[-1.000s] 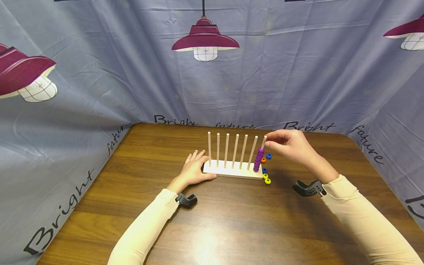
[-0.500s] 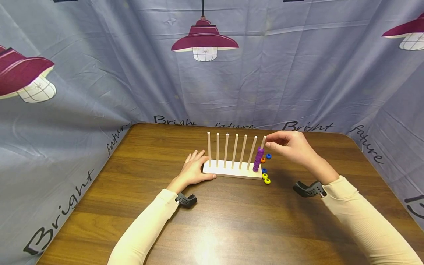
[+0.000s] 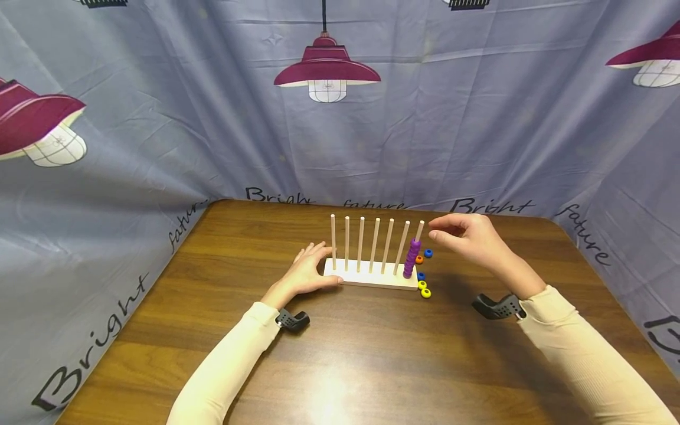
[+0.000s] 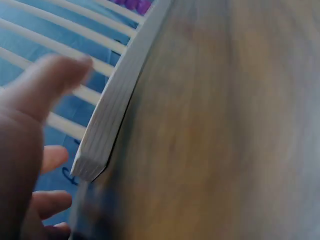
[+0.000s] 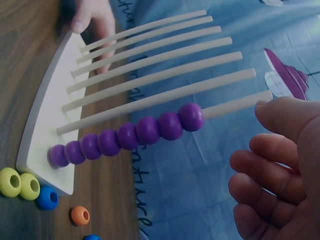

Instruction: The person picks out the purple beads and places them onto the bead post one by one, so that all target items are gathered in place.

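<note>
A pale wooden peg rack point(image 3: 370, 274) stands on the table with several upright pegs. Several purple beads point(image 3: 411, 258) are stacked on its rightmost peg, whose bare tip sticks out above them. My left hand point(image 3: 308, 273) is at the rack's left end, fingers spread behind it and thumb by the front edge; whether the thumb touches the wood is unclear. In the left wrist view that thumb point(image 4: 55, 82) is blurred. Just right of the purple-bead peg's tip, my right hand point(image 3: 473, 239) hovers with relaxed, bent fingers and nothing between them.
Loose beads lie on the table point(image 3: 372, 354) by the rack's right end: two yellow beads point(image 3: 426, 293), two blue beads point(image 3: 428, 253) and an orange bead point(image 3: 419, 260). A grey printed curtain point(image 3: 425, 147) hangs behind and along the sides.
My right hand has drawn slightly right, away from the peg's tip. My left hand has shifted a little left at the rack's end. The head view has tilted slightly.
</note>
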{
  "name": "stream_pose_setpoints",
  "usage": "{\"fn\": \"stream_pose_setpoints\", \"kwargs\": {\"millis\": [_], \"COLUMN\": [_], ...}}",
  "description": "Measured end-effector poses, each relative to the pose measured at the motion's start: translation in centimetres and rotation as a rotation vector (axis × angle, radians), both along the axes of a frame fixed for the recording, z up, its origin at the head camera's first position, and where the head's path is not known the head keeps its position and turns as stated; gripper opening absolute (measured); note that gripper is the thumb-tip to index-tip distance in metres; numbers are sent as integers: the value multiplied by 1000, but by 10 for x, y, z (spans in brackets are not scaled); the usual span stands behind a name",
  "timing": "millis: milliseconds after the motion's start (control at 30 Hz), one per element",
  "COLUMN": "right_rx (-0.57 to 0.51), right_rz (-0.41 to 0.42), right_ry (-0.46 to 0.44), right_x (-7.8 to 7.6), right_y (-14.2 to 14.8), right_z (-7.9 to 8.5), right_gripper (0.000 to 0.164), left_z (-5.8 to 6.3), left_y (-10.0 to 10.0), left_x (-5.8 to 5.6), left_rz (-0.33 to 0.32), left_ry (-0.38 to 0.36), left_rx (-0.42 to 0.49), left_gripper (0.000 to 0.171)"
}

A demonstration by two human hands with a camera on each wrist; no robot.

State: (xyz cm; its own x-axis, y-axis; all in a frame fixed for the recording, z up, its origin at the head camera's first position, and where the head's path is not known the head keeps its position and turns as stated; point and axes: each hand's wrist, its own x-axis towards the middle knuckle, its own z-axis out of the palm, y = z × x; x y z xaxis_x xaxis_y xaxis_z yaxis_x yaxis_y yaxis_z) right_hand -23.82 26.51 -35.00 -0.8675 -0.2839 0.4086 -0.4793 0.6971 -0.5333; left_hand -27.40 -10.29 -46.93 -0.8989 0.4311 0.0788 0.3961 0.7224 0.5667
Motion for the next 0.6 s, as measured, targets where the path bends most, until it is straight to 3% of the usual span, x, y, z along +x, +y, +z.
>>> {"fn": "stream_pose_setpoints", "kwargs": {"millis": [133, 367, 600], "right_rx": [6, 39, 83], "right_rz": [-6, -30, -88], "right_ry": [-3, -13, -55], "right_x": [0, 1, 0], "right_y": [3, 10, 21], "right_z": [0, 1, 4], "right_gripper": [18, 19, 25], "left_z": [14, 55, 91], "left_y": [-5, -20, -37], "left_x": [-3, -13, -20], "left_rz": [-32, -100, -143], "left_ry": [-1, -11, -43], "left_rx": [-16, -81, -261], "left_gripper": [80, 73, 75]}}
